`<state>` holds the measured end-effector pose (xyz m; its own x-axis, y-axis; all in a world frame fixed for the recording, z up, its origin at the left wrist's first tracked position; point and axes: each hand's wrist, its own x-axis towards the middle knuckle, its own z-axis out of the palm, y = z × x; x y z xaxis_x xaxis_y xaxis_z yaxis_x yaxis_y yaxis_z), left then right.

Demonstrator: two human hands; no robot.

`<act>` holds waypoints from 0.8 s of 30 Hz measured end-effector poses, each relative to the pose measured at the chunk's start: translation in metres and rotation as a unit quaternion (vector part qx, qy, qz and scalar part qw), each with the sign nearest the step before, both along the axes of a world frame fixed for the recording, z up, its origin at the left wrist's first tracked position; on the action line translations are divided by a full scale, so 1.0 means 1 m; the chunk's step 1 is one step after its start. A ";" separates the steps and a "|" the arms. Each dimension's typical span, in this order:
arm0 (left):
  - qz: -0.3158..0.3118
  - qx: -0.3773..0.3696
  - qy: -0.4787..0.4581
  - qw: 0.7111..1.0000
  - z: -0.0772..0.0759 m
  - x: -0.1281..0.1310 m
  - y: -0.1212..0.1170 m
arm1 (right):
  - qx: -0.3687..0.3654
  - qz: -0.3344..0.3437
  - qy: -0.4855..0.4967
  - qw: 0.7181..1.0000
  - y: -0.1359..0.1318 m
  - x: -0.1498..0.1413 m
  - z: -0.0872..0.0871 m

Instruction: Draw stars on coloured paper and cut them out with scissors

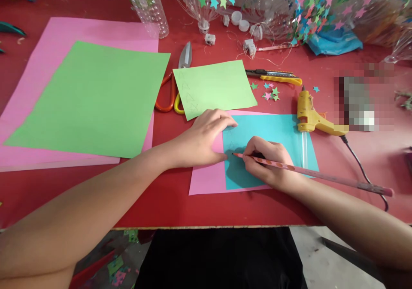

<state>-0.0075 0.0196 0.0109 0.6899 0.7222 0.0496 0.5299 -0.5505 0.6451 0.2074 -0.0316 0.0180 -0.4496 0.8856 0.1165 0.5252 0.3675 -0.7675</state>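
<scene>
My right hand (268, 162) is closed around a pink pencil (309, 172), its tip on or just above the left part of a blue paper sheet (267, 128). Faint pencil marks show on that sheet near its left edge. My left hand (210, 139) rests across the sheet's left side with thumb and fingers spread apart. Under the blue sheet lies a pink paper piece (206, 179). Just beyond my left hand is a light green paper (214, 85) with pencilled star outlines along its left edge.
A yellow glue gun (309, 113) lies at the blue sheet's right edge, its cord trailing. Scissors (165, 94) lie partly under the light green paper, beside a yellow cutter (277, 76) and small paper stars (272, 94). Large green paper (93, 98) covers pink sheets (35, 61) at left.
</scene>
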 end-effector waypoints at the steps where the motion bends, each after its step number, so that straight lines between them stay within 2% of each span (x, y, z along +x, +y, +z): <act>1: -0.001 0.001 0.000 1.000 0.000 0.000 0.000 | 0.002 -0.002 0.000 1.000 0.000 0.000 0.000; 11: -0.005 0.002 -0.007 1.000 -0.001 -0.001 0.001 | -0.045 0.031 0.023 0.998 0.002 0.004 0.006; 24: -0.010 -0.002 -0.009 1.000 -0.001 -0.002 0.001 | -0.051 0.064 0.052 0.995 0.002 0.006 0.005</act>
